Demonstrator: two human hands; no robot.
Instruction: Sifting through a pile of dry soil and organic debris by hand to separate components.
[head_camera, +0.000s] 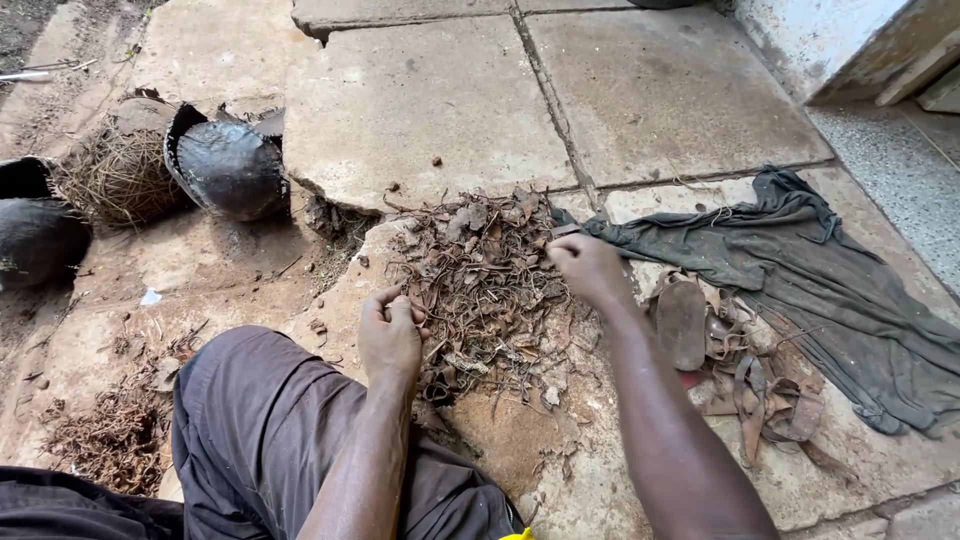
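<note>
Head view: a heap of dry leaves and twigs (485, 285) lies on a cracked concrete slab (420, 100) at the centre of the frame. The left hand (390, 335) rests at the heap's lower left edge, its grip curled together in a loose fist over a few stems (what exactly it pinches cannot be told). The right hand (590, 268) sits at the heap's right edge, fingers bunched together on the litter, knuckles toward the camera; whether it clamps a twig is not clear.

Just right of the right forearm lie worn sandals (700, 330) with loose brown straps, and beyond them a crumpled dark grey cloth (800, 270) spreads toward the right edge of the frame. The person's knee in brown trousers (260, 420) fills the lower left.

At the upper left stand torn black planting bags (230, 165), one beside a bare root ball (120, 175) of tangled fibres. A smaller pile of reddish roots (110, 435) lies on the soil at the lower left edge.
</note>
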